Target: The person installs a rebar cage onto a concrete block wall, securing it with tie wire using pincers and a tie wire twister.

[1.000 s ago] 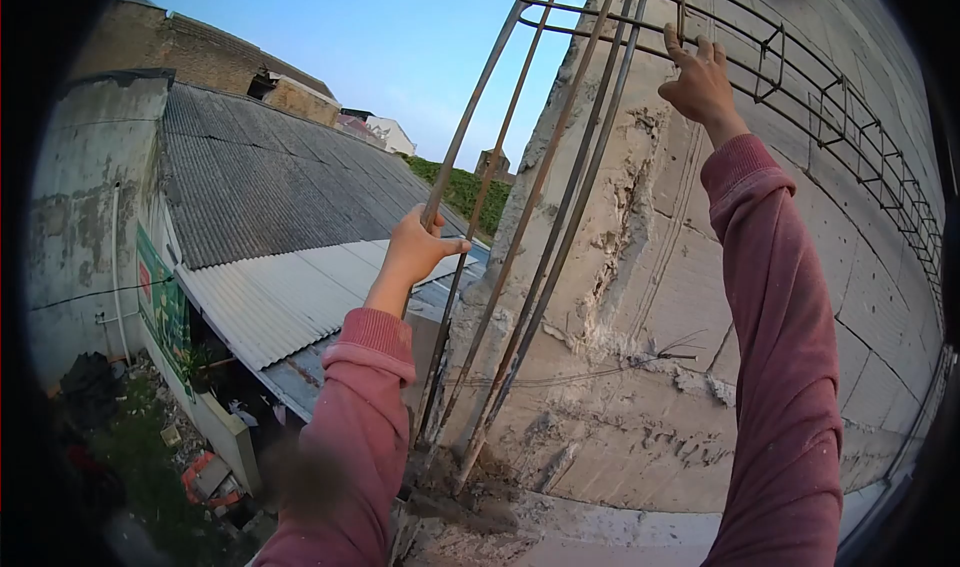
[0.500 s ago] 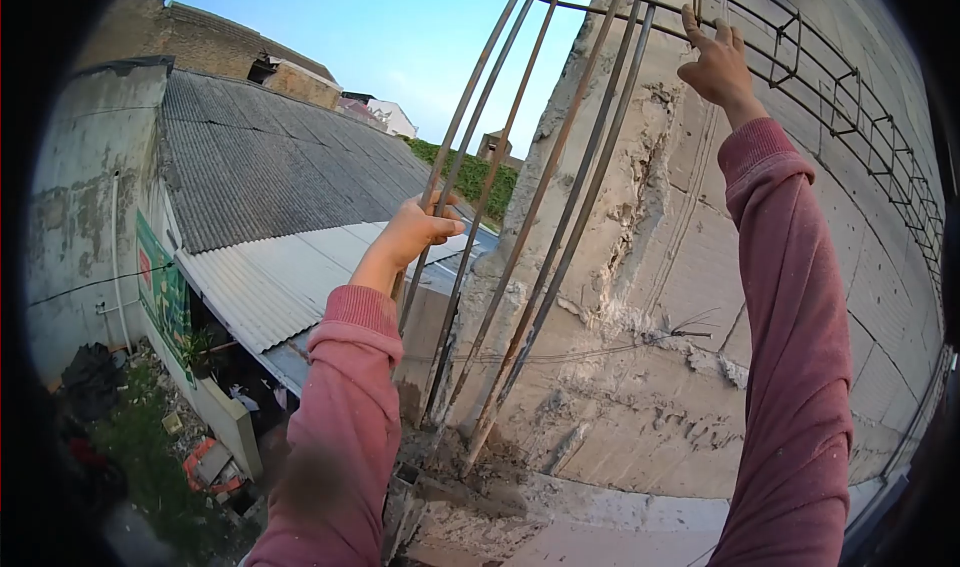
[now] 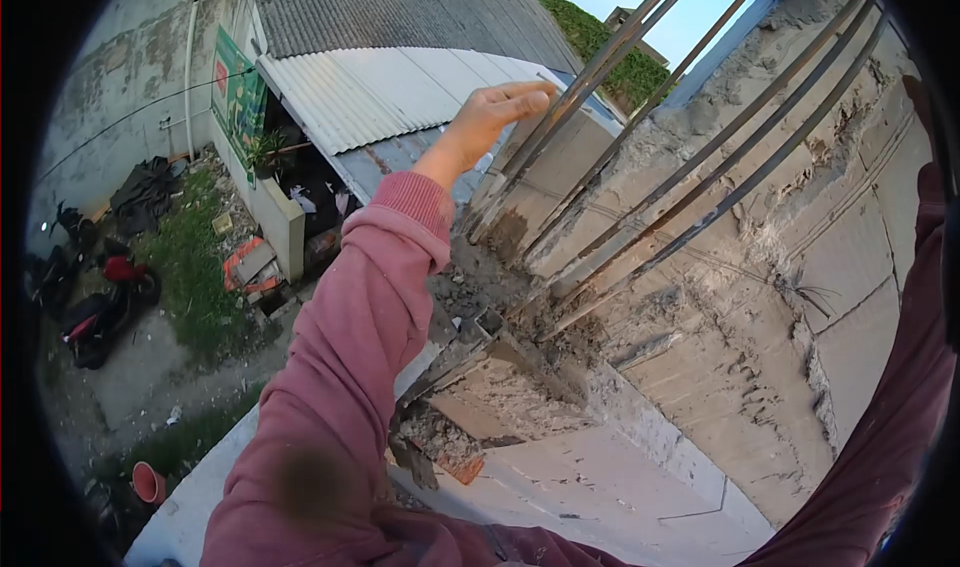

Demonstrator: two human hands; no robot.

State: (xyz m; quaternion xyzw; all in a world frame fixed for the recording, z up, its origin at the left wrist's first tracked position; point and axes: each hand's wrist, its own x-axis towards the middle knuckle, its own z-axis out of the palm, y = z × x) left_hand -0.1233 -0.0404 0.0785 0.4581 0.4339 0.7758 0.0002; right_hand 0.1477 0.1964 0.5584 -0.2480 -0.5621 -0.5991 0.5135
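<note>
My left hand point(image 3: 492, 122) is held up beside the nearest upright steel reinforcing bars point(image 3: 592, 87). Its fingers are stretched out and their tips reach the bars; no grip around them shows. Several bars lean up to the right from a rough concrete base point(image 3: 480, 277). My right hand point(image 3: 921, 117) shows only as a dark, partial shape at the right edge, near the block wall point(image 3: 870, 327); its fingers cannot be made out.
Below on the left is a yard with a parked motorcycle point(image 3: 105, 302), rubble and a terracotta pot point(image 3: 148, 482). A corrugated roof point(image 3: 390, 92) adjoins the wall top point(image 3: 640, 467). Wire ends point(image 3: 800, 292) stick out of the block wall.
The view has tilted down and left. My left hand has loosened from around the bars, its fingers now extended. My right hand has left the top bar cage and sits at the right edge.
</note>
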